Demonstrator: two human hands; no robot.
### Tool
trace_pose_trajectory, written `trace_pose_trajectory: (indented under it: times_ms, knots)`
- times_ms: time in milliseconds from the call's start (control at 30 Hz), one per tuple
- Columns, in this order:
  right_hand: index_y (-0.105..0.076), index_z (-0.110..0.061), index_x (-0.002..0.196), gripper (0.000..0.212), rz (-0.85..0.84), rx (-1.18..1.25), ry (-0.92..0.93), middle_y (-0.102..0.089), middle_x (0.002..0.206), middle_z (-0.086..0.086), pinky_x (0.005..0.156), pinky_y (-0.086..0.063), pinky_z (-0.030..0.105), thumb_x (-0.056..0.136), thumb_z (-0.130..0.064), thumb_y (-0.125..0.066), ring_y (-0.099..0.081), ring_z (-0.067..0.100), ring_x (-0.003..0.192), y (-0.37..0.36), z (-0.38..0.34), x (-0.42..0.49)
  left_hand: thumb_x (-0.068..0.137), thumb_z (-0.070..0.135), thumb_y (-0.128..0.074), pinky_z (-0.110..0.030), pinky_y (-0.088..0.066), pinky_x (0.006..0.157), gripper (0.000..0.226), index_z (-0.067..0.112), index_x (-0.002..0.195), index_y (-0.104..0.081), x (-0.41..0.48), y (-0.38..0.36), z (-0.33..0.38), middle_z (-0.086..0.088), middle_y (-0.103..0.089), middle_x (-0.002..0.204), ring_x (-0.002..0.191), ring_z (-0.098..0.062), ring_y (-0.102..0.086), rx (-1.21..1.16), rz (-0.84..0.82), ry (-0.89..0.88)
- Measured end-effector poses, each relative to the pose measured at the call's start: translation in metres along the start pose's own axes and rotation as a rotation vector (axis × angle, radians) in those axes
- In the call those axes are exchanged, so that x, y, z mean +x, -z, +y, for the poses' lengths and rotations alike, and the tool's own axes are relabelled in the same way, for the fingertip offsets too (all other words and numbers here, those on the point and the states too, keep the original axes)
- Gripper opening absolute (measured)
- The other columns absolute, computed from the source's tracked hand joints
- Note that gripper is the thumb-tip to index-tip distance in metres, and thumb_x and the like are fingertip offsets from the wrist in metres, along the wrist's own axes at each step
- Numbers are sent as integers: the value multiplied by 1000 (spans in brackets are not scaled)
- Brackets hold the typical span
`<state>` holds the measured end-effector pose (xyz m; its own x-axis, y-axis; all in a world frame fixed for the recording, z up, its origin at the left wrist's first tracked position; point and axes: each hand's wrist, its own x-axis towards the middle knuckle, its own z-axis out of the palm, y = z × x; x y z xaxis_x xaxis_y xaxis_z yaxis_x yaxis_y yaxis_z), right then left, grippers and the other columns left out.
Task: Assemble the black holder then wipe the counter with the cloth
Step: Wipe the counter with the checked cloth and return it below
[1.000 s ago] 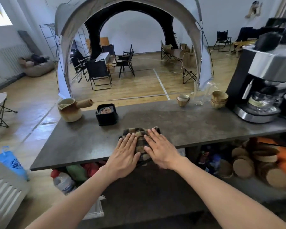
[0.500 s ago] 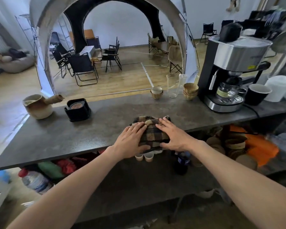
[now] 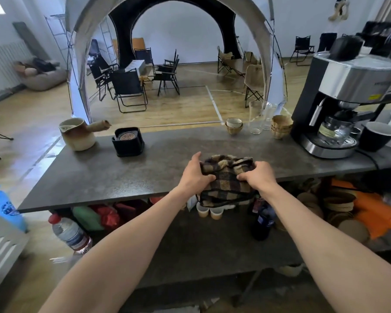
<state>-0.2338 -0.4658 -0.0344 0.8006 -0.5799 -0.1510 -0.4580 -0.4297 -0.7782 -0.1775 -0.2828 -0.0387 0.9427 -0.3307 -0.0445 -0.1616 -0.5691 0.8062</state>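
Observation:
A brown and black checked cloth (image 3: 226, 177) lies bunched at the near edge of the grey counter (image 3: 113, 177), part of it hanging over the edge. My left hand (image 3: 195, 172) grips its left side and my right hand (image 3: 259, 176) grips its right side, fingers curled into the fabric. The black holder (image 3: 128, 143) stands on the counter's far left part, with round brownish discs inside it, well away from both hands.
A tan ceramic pot with a side handle (image 3: 79, 133) sits left of the holder. Stacked cups (image 3: 234, 125), glasses (image 3: 256, 119) and tan bowls (image 3: 281, 127) line the far edge. A coffee machine (image 3: 345, 105) and black cup (image 3: 379, 135) stand at the right. Bottles and baskets fill the shelf below.
Both hands went from lying flat on the cloth to gripping and bunching it, pulling it toward the near edge so that it hangs over. The camera view shifted.

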Motion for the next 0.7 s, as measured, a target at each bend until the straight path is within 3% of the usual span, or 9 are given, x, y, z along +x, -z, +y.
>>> trace_pose_trajectory:
  times_ms: [100, 167, 267, 400, 533, 633, 700]
  knots:
    - [-64, -17, 80, 26, -82, 153, -28, -71, 89, 6, 73, -54, 33, 68, -14, -86, -65, 17, 76, 1, 5, -18, 73, 16, -83, -38, -41, 108, 95, 13, 151, -28, -5, 8, -4, -10, -48, 140, 130, -26, -46, 14, 7, -15]
    - [-67, -19, 81, 24, -122, 190, -41, -73, 89, 6, 77, -58, 37, 68, -13, -86, -68, 18, 78, -4, 11, -31, 66, 15, -88, -34, -47, 100, 85, 10, 141, -47, -10, 19, -9, -8, -59, 129, 122, -24, -54, 48, -42, -12]
    - [-72, -19, 98, 31, -211, 184, -11, -75, 93, 1, 78, -56, 35, 70, -16, -85, -69, 18, 88, -19, 15, -54, 62, 12, -88, -25, -50, 81, 57, 14, 116, -70, -31, 35, -25, -2, -73, 101, 100, -19, -66, 150, -70, -91]
    - [-69, -20, 116, 41, -374, 317, 34, -74, 106, -1, 96, -52, 39, 77, -16, -81, -67, 16, 103, -43, 21, -87, 65, 16, -87, -25, -52, 77, 41, 18, 104, -72, -69, 66, -62, 6, -72, 89, 87, -11, -67, 136, -62, -143]
    - [-67, -21, 119, 44, -575, 462, 5, -73, 114, 0, 105, -45, 44, 78, -20, -80, -66, 18, 112, -80, 33, -101, 71, 11, -86, -15, -49, 72, 36, 12, 102, -69, -101, 99, -113, 8, -70, 80, 75, -1, -64, -220, -172, -3]
    - [-65, -18, 121, 38, -693, 523, -89, -73, 115, 3, 99, -49, 46, 84, -15, -73, -66, 21, 111, -124, 42, -109, 84, 9, -73, -29, -53, 87, 28, 9, 111, -67, -113, 99, -159, -5, -74, 98, 95, -15, -69, -552, -254, 235]
    - [-64, -19, 121, 35, -659, 517, -156, -73, 113, 4, 93, -54, 45, 87, -14, -71, -68, 21, 106, -157, 50, -111, 91, 9, -65, -37, -54, 91, 25, 10, 116, -66, -111, 88, -193, -10, -73, 109, 106, -23, -67, -668, -206, 399]
